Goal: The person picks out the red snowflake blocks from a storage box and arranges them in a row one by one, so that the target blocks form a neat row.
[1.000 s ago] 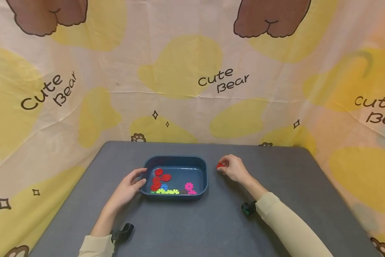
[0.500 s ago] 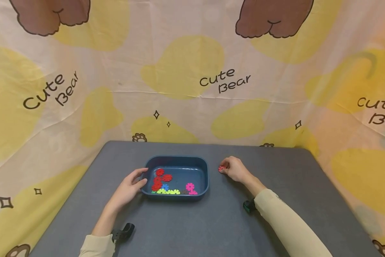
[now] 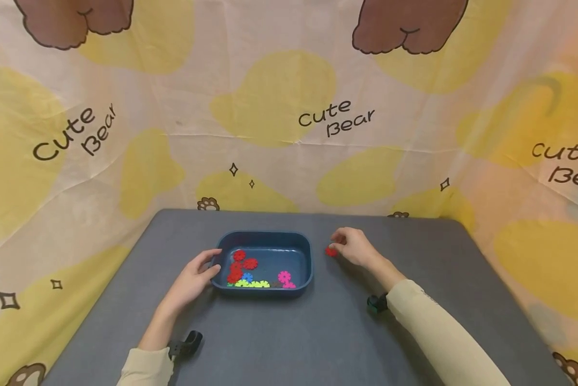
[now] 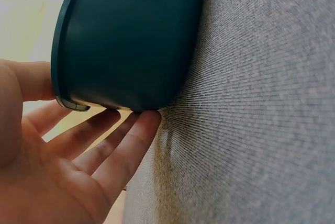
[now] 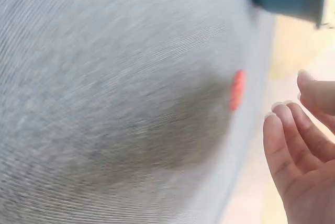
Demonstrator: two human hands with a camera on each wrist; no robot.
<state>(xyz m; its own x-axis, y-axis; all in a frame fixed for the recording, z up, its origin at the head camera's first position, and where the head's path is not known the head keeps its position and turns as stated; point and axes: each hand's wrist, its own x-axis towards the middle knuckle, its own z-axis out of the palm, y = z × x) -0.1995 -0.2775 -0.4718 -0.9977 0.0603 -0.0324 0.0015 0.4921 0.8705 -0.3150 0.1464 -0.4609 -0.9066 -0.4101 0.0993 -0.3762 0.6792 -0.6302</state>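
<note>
Red disc (image 3: 331,251) flat on grey worktop (image 3: 327,338), right of blue tray (image 3: 262,294). Right hand (image 3: 358,247) just above the disc, fingers loosely bent, apart from it, holding nothing. Left hand (image 3: 190,279) at tray's left end, fingers extended, tips touching it. Inside tray: red, blue (image 3: 247,277), yellow (image 3: 263,284) and pink pieces (image 3: 284,276). Printed cloth (image 3: 279,102) behind.

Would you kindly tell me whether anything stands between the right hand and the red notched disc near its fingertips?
Nothing visible does: the right wrist view shows only open space between the right hand and the red notched disc.
</note>
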